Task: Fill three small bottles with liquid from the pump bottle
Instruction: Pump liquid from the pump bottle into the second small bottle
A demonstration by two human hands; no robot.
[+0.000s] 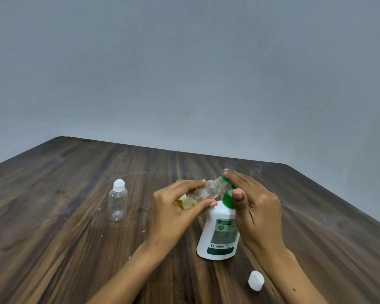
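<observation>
Wooden table (75, 194) — pump bottle (217, 233), label blurred

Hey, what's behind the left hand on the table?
Partly hidden behind the left hand, something yellowish shows beside the tilted small bottle it holds. What it is, I cannot tell.

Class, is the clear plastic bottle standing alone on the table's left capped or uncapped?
Capped: a white cap sits on the clear plastic bottle.
</observation>
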